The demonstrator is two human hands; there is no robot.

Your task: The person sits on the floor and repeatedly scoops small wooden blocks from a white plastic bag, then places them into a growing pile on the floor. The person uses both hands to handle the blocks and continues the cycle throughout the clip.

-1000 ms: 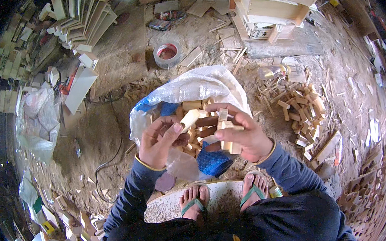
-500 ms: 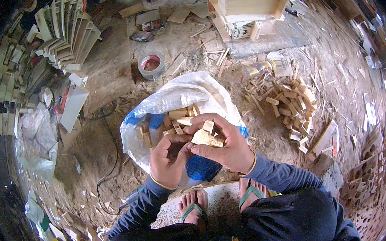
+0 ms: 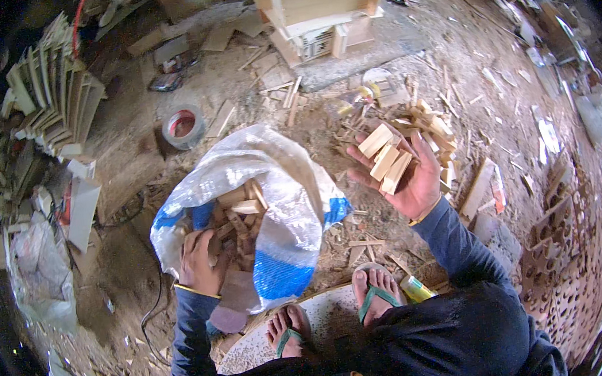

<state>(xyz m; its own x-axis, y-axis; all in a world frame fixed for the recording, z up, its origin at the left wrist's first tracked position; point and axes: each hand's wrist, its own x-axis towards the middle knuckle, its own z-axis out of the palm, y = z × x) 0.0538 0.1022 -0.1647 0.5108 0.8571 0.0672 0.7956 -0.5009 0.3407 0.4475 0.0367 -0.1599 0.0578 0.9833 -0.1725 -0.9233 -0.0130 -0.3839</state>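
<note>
My right hand [image 3: 421, 182] is turned palm up to the right of the sack, with several small pale wooden blocks [image 3: 388, 157] lying across its palm and fingers. Behind it, partly covered by the hand, is a heap of similar wooden blocks [image 3: 435, 124] on the ground. My left hand [image 3: 200, 261] is at the left side of the mouth of a white and blue woven plastic sack [image 3: 286, 222]. Its fingers are curled and slightly blurred; what they hold, if anything, is hidden. More wooden blocks [image 3: 246, 207] lie inside the sack.
Beyond the sack stand a roll of tape [image 3: 183, 127] and a wooden cabinet-like frame [image 3: 323, 9]. Stacked thin boards [image 3: 59, 88] are at the far left. A plastic bag [image 3: 42, 270] lies left. Wood scraps litter the dirt floor, and my sandalled feet [image 3: 374, 294] rest in front.
My hands, together over the sack with wooden pieces between them, have parted. The right moved right, with blocks in its upturned palm; the left moved to the sack's left side. The view has shifted.
</note>
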